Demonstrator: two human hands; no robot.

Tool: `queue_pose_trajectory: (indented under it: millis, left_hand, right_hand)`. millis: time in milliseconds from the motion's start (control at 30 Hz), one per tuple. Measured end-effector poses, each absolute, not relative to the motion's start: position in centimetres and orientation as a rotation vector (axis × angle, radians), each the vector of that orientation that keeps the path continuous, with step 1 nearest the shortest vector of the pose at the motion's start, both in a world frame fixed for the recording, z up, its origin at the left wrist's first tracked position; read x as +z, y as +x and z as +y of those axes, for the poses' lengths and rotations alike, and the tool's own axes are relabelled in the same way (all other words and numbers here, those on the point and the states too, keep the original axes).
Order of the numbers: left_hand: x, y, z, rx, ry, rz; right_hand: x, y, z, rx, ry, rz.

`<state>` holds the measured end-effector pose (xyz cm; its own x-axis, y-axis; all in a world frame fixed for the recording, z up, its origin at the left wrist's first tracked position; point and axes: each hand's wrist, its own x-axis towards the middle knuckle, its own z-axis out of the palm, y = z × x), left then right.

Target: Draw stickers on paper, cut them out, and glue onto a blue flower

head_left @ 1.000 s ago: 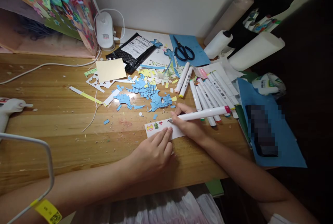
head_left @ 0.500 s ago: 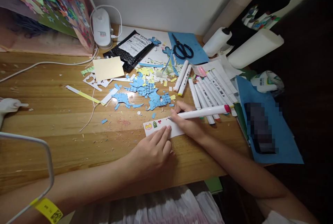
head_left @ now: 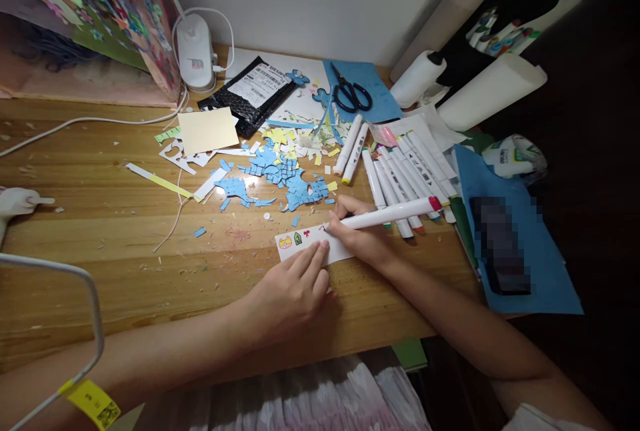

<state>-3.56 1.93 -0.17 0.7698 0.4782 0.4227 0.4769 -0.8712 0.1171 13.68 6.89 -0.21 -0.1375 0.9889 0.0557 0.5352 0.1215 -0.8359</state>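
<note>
Probably for steadiness, my left hand (head_left: 297,284), extended, gripping nothing, presses paper strip (head_left: 314,234), lower centre; my right hand (head_left: 364,237), curled, pinches marker (head_left: 393,213)

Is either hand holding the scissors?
No, the scissors lie on blue paper; the right hand holds a marker, the left hand rests on a white strip.

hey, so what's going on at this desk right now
A person's right hand holds a white marker, its tip at a paper strip; the left hand presses the strip to the desk. Three small drawings and a short reddish line show on it. Beyond lie blue scraps and more markers.
</note>
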Motion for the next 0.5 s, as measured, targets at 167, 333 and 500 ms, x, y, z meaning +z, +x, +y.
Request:
queue_pose_trajectory:
  millis: [167,333,500]
  left_hand:
    - [-0.22,-3.57,1.92,0.692,2.96,0.793]
    - [-0.29,-3.62,1.89,0.678,2.962,0.794]
    - [-0.3,-3.6,1.88,0.697,2.958,0.783]
  right_hand:
    - [-0.24,13.61,6.88,0.911,-1.465,-1.755]
    - [-0.21,13.62,6.82,0.92,-1.452,-1.742]
    - [-0.35,13.69,6.71,0.93,-1.45,-1.715]
